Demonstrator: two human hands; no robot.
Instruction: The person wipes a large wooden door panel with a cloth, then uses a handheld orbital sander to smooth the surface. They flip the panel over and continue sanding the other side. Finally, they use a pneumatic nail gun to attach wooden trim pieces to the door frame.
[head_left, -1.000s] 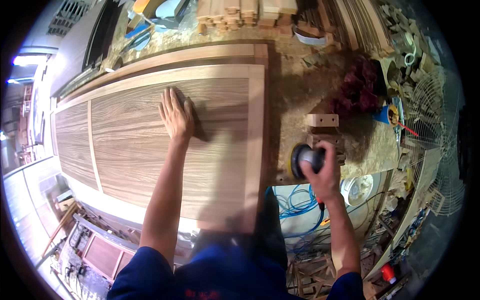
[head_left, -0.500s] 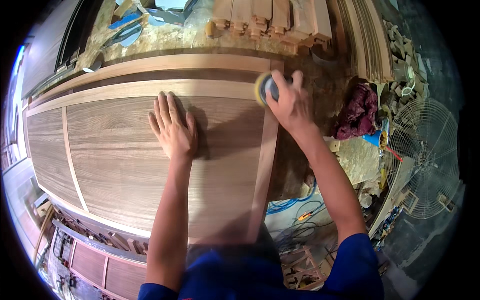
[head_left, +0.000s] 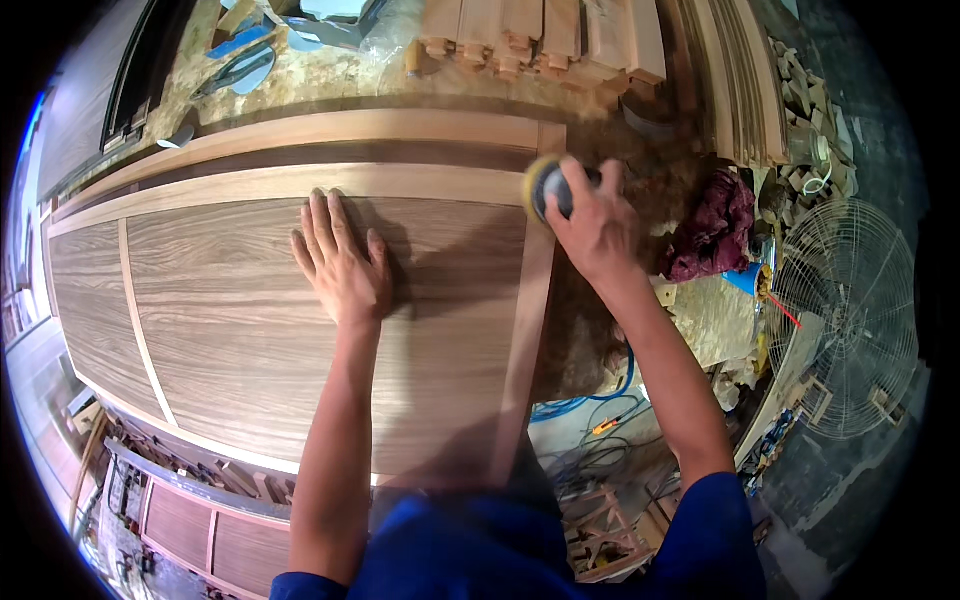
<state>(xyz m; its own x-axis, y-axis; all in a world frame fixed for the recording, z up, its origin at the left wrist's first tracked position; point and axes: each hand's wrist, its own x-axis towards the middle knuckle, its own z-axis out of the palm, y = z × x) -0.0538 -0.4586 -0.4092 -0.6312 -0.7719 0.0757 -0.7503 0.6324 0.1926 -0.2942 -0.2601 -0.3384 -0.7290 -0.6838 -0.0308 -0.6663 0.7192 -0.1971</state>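
Note:
A framed wooden panel [head_left: 230,300] with brown grain and paler edge strips lies flat before me. My left hand [head_left: 350,268] rests palm down on it, fingers stretched out towards the far edge strip [head_left: 420,181]. At the panel's far right corner, my right hand [head_left: 603,228] grips a round sanding pad [head_left: 546,186], dark with a yellow rim and a little blurred. The pad's rim is against the corner where the far strip meets the right strip [head_left: 527,330]. Its underside is hidden.
Behind the panel lies another pale wooden frame piece [head_left: 400,127]. Stacked wooden rails [head_left: 540,35] and long strips [head_left: 735,80] stand beyond it. To the right are a dark red cloth [head_left: 715,225], a blue cup [head_left: 742,280] and a wire fan guard [head_left: 848,320]. Blue hose [head_left: 580,407] hangs below.
My right hand and the sanding pad have moved slightly right and nearer me. My left hand stays flat on the panel, and the view has shifted a little.

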